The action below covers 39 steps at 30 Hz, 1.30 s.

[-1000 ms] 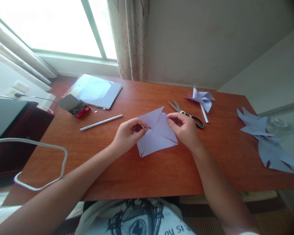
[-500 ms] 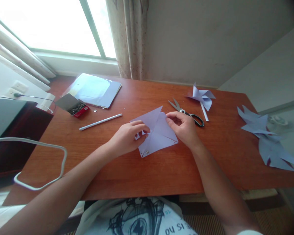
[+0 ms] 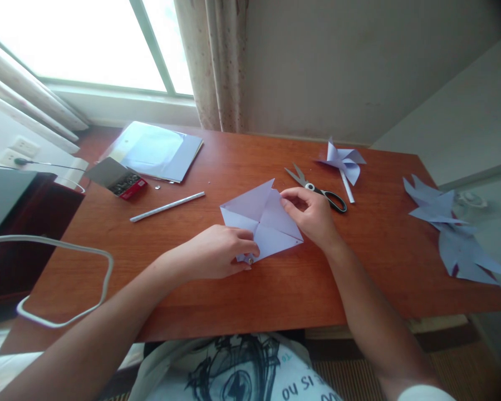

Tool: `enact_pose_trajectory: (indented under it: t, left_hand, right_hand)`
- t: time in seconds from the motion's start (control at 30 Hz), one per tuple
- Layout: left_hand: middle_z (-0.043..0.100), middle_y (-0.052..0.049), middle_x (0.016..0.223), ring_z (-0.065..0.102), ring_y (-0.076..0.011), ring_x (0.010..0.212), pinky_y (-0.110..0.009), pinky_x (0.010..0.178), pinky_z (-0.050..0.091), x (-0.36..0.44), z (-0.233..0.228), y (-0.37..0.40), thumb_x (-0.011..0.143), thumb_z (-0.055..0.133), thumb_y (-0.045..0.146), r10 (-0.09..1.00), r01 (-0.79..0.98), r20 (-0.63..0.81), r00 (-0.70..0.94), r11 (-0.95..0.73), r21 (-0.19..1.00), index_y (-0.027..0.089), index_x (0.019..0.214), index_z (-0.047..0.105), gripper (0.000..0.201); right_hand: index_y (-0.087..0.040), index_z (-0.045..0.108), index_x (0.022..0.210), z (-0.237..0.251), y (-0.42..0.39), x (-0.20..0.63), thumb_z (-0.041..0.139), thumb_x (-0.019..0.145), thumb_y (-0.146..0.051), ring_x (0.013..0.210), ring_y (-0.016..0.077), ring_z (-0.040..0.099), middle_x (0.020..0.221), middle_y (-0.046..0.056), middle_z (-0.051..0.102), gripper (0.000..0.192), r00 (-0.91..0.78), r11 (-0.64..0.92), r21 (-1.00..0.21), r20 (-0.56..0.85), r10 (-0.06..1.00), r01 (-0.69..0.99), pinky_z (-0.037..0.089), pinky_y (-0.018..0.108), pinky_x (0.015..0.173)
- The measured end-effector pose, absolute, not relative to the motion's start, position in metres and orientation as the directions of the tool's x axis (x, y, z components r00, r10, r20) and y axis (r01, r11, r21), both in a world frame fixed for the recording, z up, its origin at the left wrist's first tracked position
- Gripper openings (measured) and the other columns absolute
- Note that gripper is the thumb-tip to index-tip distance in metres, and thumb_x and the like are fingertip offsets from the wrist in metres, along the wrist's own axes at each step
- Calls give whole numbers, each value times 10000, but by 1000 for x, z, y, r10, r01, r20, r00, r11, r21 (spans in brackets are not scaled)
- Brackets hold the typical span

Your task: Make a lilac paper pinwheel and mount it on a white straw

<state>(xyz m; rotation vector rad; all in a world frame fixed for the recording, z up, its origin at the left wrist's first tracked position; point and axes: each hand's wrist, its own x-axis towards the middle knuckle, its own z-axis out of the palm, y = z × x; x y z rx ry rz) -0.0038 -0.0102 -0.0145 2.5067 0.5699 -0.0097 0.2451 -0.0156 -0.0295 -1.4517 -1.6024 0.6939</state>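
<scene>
A pale lilac paper square (image 3: 262, 221), cut along its diagonals, lies flat on the wooden table (image 3: 217, 289). My left hand (image 3: 217, 253) rests on its near corner, with a small metal pin (image 3: 250, 260) at the fingertips. My right hand (image 3: 311, 214) pinches the square's right corner flap between thumb and fingers. Black-handled scissors (image 3: 317, 190) lie just beyond my right hand.
A finished paper pinwheel (image 3: 343, 161) lies at the back right. Cut paper pieces (image 3: 451, 228) sit at the right edge. A white stick (image 3: 167, 206), an open box of pins (image 3: 119, 179) and a stack of paper sheets (image 3: 154, 150) lie at the left.
My left hand has moved from the paper's centre down to its near corner. The lifted left flap now lies flat. My right hand has stayed on the right corner.
</scene>
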Motion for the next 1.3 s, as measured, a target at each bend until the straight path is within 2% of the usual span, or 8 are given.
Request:
enact_pose_trajectory:
  t: [0.53, 0.83, 1.03, 1.3]
  left_hand:
    - [698, -7, 916, 656, -165, 745, -273, 618, 386, 1, -22, -14, 930, 607, 257, 377, 384, -114, 919, -792, 475, 267, 990, 716, 125]
    - [685, 2, 887, 640, -142, 713, -273, 603, 377, 1, -24, -13, 926, 603, 234, 391, 371, -74, 917, -770, 520, 254, 930, 712, 111]
    - [681, -3, 891, 627, -144, 695, -275, 587, 362, 1, -24, -12, 944, 577, 240, 386, 381, -96, 917, -784, 489, 255, 937, 710, 134]
    - [678, -13, 892, 613, -134, 665, -279, 582, 379, 0, -29, -11, 956, 566, 237, 401, 365, -40, 915, -783, 504, 241, 900, 710, 154]
  right_hand:
    - [-235, 742, 926, -28, -16, 244, 665, 883, -281, 824, 225, 730, 933, 49, 773, 100, 19, 183, -843, 223, 975, 507, 594, 366, 737]
    - [-235, 739, 928, -26, -17, 244, 660, 886, -289, 831, 227, 730, 934, 51, 772, 104, 17, 178, -847, 216, 976, 501, 598, 366, 741]
    - [-231, 739, 928, -26, -17, 243, 655, 889, -272, 830, 222, 726, 938, 52, 769, 102, 10, 186, -842, 222, 975, 506, 591, 359, 738]
    - [-236, 739, 922, -27, -17, 244, 651, 891, -295, 815, 220, 722, 925, 48, 769, 110, 9, 191, -840, 227, 974, 509, 589, 357, 720]
